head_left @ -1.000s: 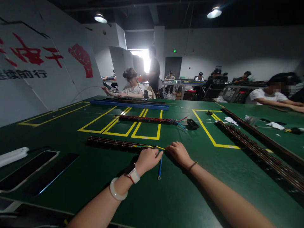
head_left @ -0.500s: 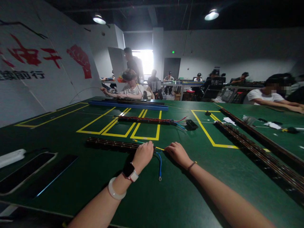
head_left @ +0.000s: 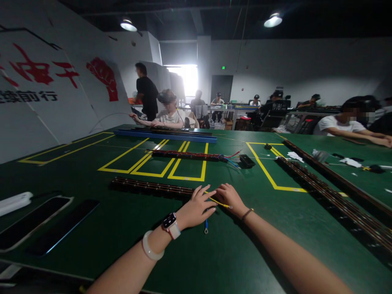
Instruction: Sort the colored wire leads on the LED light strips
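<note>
As the person in black (head_left: 147, 96) appears farther left beyond the dark bar (head_left: 153, 186) than before, the left hand (head_left: 196, 210), at the bar's right end, now spreads its previously bent fingers; the yellow wire (head_left: 219, 203) newly shows its lug right of that end. Whether the right hand's (head_left: 230, 197) fingers grip it, I cannot tell. Beneath the bar stretches a green table (head_left: 122, 216); far behind it glows a window (head_left: 188, 77).

The tabletop (head_left: 214, 261) is showing green, yellow lines (head_left: 275, 187) patterning it with rectangles. The near bar (head_left: 153, 185) is carrying dark brown stripes and pale flecks; a yellow wire (head_left: 222, 203) and a blue wire (head_left: 206, 224) are standing out. The bangle (head_left: 148, 245) is gleaming milky white.
</note>
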{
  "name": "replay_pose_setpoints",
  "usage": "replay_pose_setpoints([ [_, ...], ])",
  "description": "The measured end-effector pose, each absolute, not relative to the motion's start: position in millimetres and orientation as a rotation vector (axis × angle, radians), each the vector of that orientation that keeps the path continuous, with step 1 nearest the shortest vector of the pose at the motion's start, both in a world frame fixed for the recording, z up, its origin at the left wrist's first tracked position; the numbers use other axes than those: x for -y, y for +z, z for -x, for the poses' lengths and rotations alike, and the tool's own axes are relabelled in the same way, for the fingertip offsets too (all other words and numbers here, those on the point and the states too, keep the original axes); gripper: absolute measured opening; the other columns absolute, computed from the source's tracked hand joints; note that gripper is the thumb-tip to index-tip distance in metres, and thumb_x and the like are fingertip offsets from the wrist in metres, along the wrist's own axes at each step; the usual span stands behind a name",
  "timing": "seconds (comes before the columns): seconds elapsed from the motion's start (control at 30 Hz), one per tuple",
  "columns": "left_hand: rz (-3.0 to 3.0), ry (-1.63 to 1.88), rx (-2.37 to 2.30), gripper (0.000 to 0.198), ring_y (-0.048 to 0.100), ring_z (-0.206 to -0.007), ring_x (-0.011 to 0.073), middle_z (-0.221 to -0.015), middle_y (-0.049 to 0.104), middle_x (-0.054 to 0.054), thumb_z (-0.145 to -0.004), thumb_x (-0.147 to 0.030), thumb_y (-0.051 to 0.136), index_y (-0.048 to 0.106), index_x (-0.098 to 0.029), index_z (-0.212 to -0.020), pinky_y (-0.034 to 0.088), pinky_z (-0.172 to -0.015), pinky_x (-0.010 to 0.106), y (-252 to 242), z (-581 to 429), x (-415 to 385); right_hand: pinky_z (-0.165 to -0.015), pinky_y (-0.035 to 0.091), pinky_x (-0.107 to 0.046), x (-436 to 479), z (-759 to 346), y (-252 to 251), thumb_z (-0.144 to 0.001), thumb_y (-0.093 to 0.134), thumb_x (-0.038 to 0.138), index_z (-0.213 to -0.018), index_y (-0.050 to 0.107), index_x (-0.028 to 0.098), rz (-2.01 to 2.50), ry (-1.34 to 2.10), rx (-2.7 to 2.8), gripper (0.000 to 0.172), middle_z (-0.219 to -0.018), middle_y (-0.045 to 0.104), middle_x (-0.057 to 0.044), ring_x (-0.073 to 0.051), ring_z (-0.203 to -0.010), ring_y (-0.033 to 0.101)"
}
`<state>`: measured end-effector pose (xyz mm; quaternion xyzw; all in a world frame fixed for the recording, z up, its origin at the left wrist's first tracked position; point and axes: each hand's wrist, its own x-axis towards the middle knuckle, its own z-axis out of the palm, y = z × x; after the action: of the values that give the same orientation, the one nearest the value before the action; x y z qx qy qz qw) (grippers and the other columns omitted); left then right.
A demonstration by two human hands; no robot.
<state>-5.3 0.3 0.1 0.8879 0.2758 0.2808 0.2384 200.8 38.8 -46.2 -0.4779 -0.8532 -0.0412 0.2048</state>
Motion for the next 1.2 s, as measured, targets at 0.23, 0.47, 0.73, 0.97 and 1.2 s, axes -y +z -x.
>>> replay_pose_setpoints([
  [0.23, -2.476, 0.743, -1.178, 0.038, 0.057, -0.084, 0.023, -0.081, 0.063, 0.012, -0.091, -0.038, 0.04, 0.067, -0.018, -0.073, 0.041, -0.086, 0.037, 3, 6, -1, -0.073, 0.038, -0.028, -39, -204, -43, -0.09, 0.056, 0.027, -0.094, 0.071, 0.022, 1.306, 0.047, 2.301, 0.016, -0.081, 0.063, -0.004, -0.017, -0.08, 0.053],
  [0.47, -2.382, 0.427, -1.492, 0.041, 0.062, -0.07, 0.0206, -0.077, 0.067, 0.011, -0.093, -0.039, 0.035, 0.067, -0.016, -0.084, 0.044, -0.071, 0.031, 0, 2, -2, -0.071, 0.038, -0.028, -36, -197, -33, -0.079, 0.066, 0.043, -0.083, 0.068, 0.018, 1.412, 0.273, 2.33, 0.026, -0.08, 0.065, -0.004, -0.018, -0.077, 0.055],
  [0.73, -1.917, 0.408, -1.412, 0.035, 0.059, -0.054, 0.0136, -0.072, 0.067, 0.007, -0.092, -0.039, 0.036, 0.06, -0.015, -0.084, 0.04, -0.053, 0.024, -1, -3, -3, -0.069, 0.036, -0.025, -28, -187, -28, -0.081, 0.063, 0.034, -0.083, 0.067, 0.018, 1.535, 0.372, 2.394, 0.017, -0.081, 0.067, -0.004, -0.017, -0.078, 0.058],
  [0.97, -1.177, 0.516, -0.967, 0.021, 0.06, -0.056, 0.012, -0.077, 0.062, 0.005, -0.09, -0.036, 0.045, 0.045, -0.015, -0.093, 0.046, -0.053, 0.024, -12, -4, -4, -0.066, 0.039, -0.023, -18, -177, -14, -0.086, 0.054, 0.017, -0.091, 0.062, 0.016, 1.705, 0.082, 2.406, 0.009, -0.09, 0.064, -0.006, -0.016, -0.08, 0.061],
  [1.2, -0.968, 0.654, -0.848, 0.014, 0.065, -0.066, 0.0148, -0.085, 0.063, 0.006, -0.093, -0.027, 0.043, 0.049, -0.014, -0.097, 0.053, -0.073, 0.036, -15, -10, -1, -0.076, 0.043, -0.031, 3, -159, -3, -0.089, 0.05, 0.012, -0.097, 0.062, 0.013, 1.542, -0.344, 2.687, 0.014, -0.098, 0.063, -0.014, -0.022, -0.088, 0.06],
])
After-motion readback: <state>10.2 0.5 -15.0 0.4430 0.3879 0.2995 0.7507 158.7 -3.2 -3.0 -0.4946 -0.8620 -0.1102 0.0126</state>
